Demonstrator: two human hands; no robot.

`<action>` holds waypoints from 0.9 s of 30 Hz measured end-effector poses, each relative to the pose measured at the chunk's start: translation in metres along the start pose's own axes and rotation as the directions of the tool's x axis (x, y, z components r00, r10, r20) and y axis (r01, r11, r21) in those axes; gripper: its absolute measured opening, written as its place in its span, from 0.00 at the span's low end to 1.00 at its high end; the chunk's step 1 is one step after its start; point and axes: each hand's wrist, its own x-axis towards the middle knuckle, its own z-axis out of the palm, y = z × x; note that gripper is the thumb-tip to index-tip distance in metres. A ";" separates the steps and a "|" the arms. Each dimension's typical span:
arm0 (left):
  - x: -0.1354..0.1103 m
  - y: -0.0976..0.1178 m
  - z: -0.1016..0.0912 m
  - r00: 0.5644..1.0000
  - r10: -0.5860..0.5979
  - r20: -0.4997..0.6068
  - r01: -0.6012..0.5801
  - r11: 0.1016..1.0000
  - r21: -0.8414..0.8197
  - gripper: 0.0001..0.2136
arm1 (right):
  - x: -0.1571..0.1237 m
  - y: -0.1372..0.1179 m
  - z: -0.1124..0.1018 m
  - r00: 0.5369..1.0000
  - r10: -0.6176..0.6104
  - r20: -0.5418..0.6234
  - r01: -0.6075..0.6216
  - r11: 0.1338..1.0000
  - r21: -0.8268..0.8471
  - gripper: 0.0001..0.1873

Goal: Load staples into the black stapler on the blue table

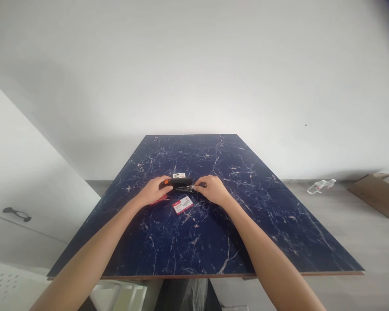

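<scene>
A black stapler [181, 181] with an orange patch lies across the middle of the blue marbled table [214, 250]. Around its left end my left hand [153, 190] is closed, thumb in front. At the right end, the fingers of my right hand [212, 188] pinch a small dark piece with a silvery end [201, 185]; whether it is part of the stapler I cannot tell. Just in front lies a red and white small box [183, 204]. A red item [159, 199] shows partly beneath my left hand. Behind the stapler is a white card or packet [179, 175].
On the left stands a white cabinet [29, 164] with a dark handle [17, 214]. Clear plastic bottles [320, 186] and a cardboard box [377, 194] are on the floor to the right. A pale wall [194, 73] rises behind the table.
</scene>
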 end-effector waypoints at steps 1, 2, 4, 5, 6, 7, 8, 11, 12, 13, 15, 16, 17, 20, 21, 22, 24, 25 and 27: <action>0.000 0.000 0.000 1.000 0.001 0.000 -0.001 1.000 -0.002 0.22 | 0.000 0.000 0.000 1.000 0.000 0.002 0.000 1.000 -0.001 0.08; 0.000 -0.001 0.000 1.000 0.004 -0.001 -0.004 1.000 -0.003 0.22 | 0.000 0.000 0.000 1.000 0.001 0.003 -0.001 1.000 -0.006 0.08; 0.000 -0.001 0.000 1.000 0.012 -0.003 -0.012 1.000 -0.008 0.22 | 0.000 0.000 0.000 1.000 0.001 0.005 -0.001 1.000 -0.018 0.07; 0.000 -0.001 0.000 1.000 0.014 -0.005 -0.014 1.000 -0.011 0.22 | 0.000 0.000 0.000 1.000 -0.001 0.005 0.001 1.000 -0.023 0.07; 0.000 -0.001 0.000 1.000 0.015 -0.004 -0.015 1.000 -0.013 0.22 | 0.000 0.000 0.000 1.000 -0.005 0.005 0.005 1.000 -0.025 0.07; 0.000 -0.001 0.000 1.000 0.013 -0.003 -0.013 1.000 -0.014 0.22 | 0.000 0.000 0.000 1.000 -0.010 0.006 0.010 1.000 -0.026 0.07; 0.001 -0.001 0.000 1.000 0.010 -0.001 -0.010 1.000 -0.012 0.22 | 0.000 0.000 0.000 1.000 -0.014 0.008 0.015 1.000 -0.025 0.07; 0.000 -0.001 0.001 1.000 -0.001 0.002 0.001 1.000 0.000 0.22 | 0.000 0.001 0.000 1.000 -0.021 0.017 0.021 0.999 -0.024 0.07; 0.000 -0.001 0.001 1.000 -0.001 0.003 0.001 1.000 0.001 0.22 | 0.000 0.001 0.000 1.000 -0.023 0.016 0.023 0.999 -0.024 0.07; 0.000 -0.001 0.000 1.000 0.001 0.003 -0.001 1.000 0.001 0.22 | 0.000 0.001 0.000 1.000 -0.025 0.015 0.025 0.999 -0.026 0.07; 0.000 0.000 0.000 1.000 0.006 0.003 -0.006 1.000 0.004 0.22 | 0.000 0.001 0.000 1.000 -0.027 0.011 0.027 0.999 -0.029 0.07; 0.000 0.000 0.000 1.000 0.006 0.003 -0.006 1.000 0.006 0.22 | 0.000 0.001 0.000 1.000 -0.025 0.011 0.026 0.999 -0.029 0.07; 0.000 0.000 0.000 1.000 0.004 0.002 -0.004 1.000 0.009 0.22 | 0.000 0.001 0.000 1.000 -0.023 0.013 0.023 0.999 -0.027 0.07; 0.000 0.000 0.000 1.000 0.003 -0.002 -0.003 1.000 0.002 0.22 | 0.000 0.001 -0.001 0.999 -0.023 0.025 0.023 1.000 -0.017 0.07; 0.000 0.000 0.000 1.000 0.005 -0.004 -0.005 1.000 -0.002 0.22 | 0.000 0.001 -0.001 0.999 -0.027 0.027 0.027 1.000 -0.016 0.07; 0.000 0.000 0.000 1.000 0.005 -0.005 -0.005 1.000 -0.004 0.22 | 0.000 0.001 -0.001 0.999 -0.030 0.027 0.031 0.999 -0.016 0.07; 0.000 -0.001 0.001 1.000 0.004 -0.006 -0.004 1.000 -0.003 0.22 | 0.000 0.002 -0.001 0.999 -0.036 0.024 0.037 0.999 -0.018 0.07; 0.000 -0.001 0.001 1.000 0.004 -0.005 -0.004 1.000 -0.003 0.22 | 0.000 0.002 -0.001 0.999 -0.038 0.023 0.039 0.999 -0.019 0.07; 0.000 -0.001 0.001 1.000 0.008 -0.007 -0.008 1.000 -0.007 0.22 | 0.000 0.002 -0.001 0.999 -0.041 0.024 0.041 0.999 -0.020 0.07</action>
